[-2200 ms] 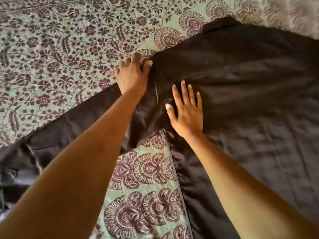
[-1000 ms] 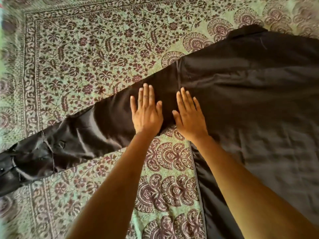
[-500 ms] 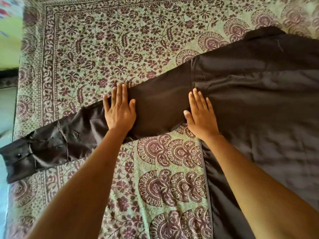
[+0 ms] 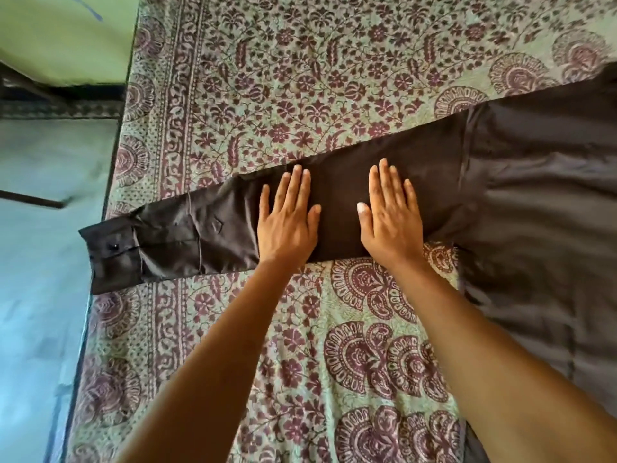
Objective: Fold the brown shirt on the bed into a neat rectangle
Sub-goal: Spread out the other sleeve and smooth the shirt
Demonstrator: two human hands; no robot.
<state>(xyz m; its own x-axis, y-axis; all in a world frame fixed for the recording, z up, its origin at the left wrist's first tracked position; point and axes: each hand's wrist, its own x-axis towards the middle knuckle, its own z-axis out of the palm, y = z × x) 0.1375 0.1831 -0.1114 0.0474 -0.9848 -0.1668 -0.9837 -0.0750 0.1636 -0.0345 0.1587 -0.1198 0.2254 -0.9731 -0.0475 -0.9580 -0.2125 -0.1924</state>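
Pressing flat on a sleeve (image 4: 334,208), both hands lie palm down with straight fingers: left hand (image 4: 287,218) toward the buttoned cuff (image 4: 110,252), right hand (image 4: 390,222) nearer the shoulder seam. The brown shirt (image 4: 541,202), smooth and faintly glossy, spreads right across a green bedspread (image 4: 300,78) printed with maroon flowers. Left lies a pale blue floor (image 4: 43,295).
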